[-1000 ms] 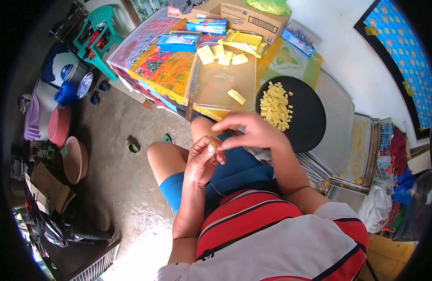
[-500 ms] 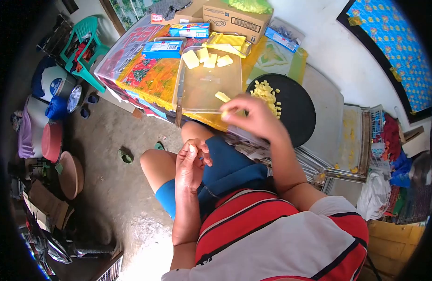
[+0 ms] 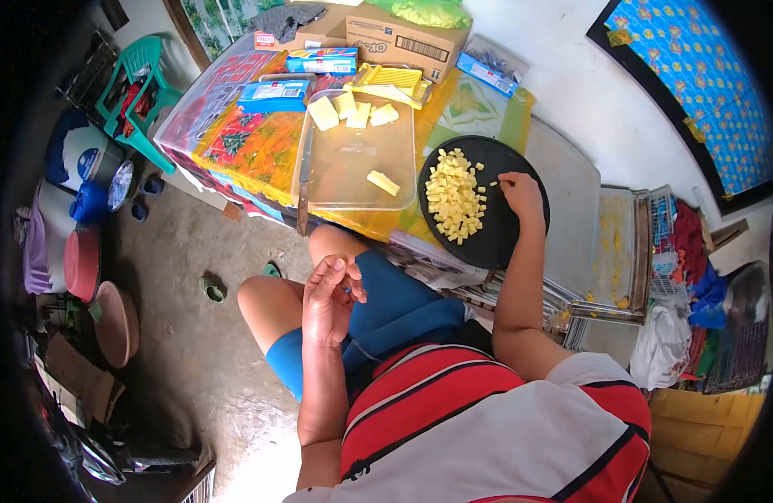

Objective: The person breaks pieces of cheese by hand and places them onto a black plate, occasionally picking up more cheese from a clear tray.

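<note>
right hand, grip pressed together over the black tray; i'd let go low, near the cubes. left hand curled, grip unclear.

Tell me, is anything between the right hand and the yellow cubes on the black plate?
Nothing visible. The right hand is over the black plate, beside the yellow cubes; only bare plate lies between them.

The left hand is raised over the left thigh on a bent elbow, fingers curled loosely against the thumb, while the right arm is extended forward, the right hand palm-down with fingers held close together.
</note>
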Action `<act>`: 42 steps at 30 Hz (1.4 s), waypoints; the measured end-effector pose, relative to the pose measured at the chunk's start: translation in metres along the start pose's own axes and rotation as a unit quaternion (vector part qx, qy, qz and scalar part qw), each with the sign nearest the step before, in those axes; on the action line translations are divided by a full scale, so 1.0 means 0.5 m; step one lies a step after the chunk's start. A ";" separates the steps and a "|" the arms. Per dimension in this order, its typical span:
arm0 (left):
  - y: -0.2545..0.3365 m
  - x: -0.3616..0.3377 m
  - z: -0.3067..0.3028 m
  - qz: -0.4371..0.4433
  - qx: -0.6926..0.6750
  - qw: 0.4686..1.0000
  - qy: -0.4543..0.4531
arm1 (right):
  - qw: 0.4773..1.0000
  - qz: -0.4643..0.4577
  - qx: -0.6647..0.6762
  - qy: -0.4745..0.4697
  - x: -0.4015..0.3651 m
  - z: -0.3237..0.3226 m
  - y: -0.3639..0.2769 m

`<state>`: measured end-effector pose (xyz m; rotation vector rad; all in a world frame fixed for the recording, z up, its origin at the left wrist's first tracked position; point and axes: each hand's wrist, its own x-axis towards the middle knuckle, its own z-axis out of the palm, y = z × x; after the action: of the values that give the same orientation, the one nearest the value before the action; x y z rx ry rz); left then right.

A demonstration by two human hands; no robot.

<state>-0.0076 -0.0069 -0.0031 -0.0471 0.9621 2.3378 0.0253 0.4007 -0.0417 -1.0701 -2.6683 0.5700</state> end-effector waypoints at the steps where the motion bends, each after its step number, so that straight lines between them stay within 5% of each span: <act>1: 0.000 -0.001 0.000 0.000 0.004 1.000 0.002 | 1.000 0.005 -0.004 -0.004 0.000 0.000 -0.002; 7: 0.001 -0.001 -0.004 0.003 0.009 1.000 0.018 | 0.995 -0.035 0.067 0.064 -0.014 -0.006 -0.052; 10: -0.005 0.004 -0.001 -0.005 0.018 1.000 0.014 | 0.964 -0.147 0.204 0.089 -0.029 0.025 -0.110; 13: -0.009 0.005 0.004 -0.020 0.024 0.999 0.016 | 0.930 -0.303 0.180 0.106 -0.054 0.057 -0.199; 17: -0.003 -0.001 0.002 -0.016 0.026 0.999 0.025 | 0.927 -0.337 0.162 0.000 -0.100 0.111 -0.291; 25: 0.011 0.003 -0.029 -0.012 0.027 0.999 0.039 | 0.944 -0.320 0.083 0.002 -0.087 0.208 -0.346; 28: 0.014 0.009 -0.039 -0.002 0.022 0.999 0.045 | 0.938 -0.224 0.234 -0.127 -0.093 0.195 -0.362; 31: 0.022 0.018 -0.049 0.025 0.079 0.993 0.080 | 0.826 -0.173 0.456 -0.283 -0.118 0.174 -0.387; 36: 0.030 0.028 -0.044 0.120 0.168 0.976 0.075 | 0.706 -0.176 0.513 -0.456 -0.205 0.090 -0.451; 42: 0.044 0.010 -0.033 0.136 0.121 0.981 0.065 | 0.675 -0.216 0.497 -0.501 -0.256 0.053 -0.489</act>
<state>-0.0268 -0.0275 -0.0025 0.0317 1.3894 2.4657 -0.0428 0.1425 0.0324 0.3501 -2.2664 2.5961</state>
